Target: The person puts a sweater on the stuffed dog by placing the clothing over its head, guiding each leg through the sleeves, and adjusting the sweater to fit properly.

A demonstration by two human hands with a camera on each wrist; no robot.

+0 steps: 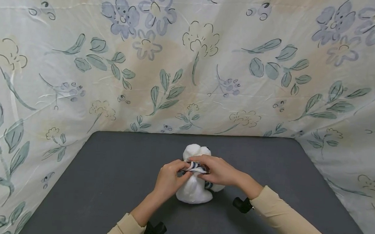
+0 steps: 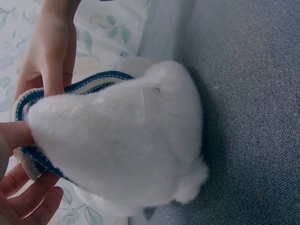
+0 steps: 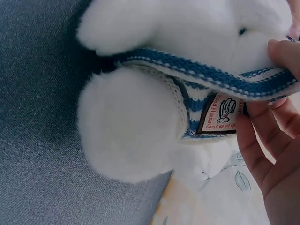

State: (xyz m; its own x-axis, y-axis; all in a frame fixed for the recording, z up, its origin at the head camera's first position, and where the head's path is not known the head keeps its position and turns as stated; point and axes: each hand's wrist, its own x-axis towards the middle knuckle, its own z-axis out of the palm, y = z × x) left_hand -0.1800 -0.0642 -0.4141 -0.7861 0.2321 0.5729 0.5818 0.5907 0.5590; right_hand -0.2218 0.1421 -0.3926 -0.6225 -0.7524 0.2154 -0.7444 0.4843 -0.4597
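A white plush toy sits upright on the table, its back and small sewn-in tag facing the left wrist view. Around its upper part runs a blue-and-white knitted garment. My left hand pinches the left side of this knit, thumb against the toy's fur. On the other side my right hand holds the knit's edge between thumb and fingers. A printed patch shows on the striped knit in the right wrist view, beside a round white fluffy part. The hands hide part of the garment.
The dark grey table extends around the toy. Behind it and at both sides hangs a flower-patterned cloth. Black wrist cameras sit under the left and right forearms.
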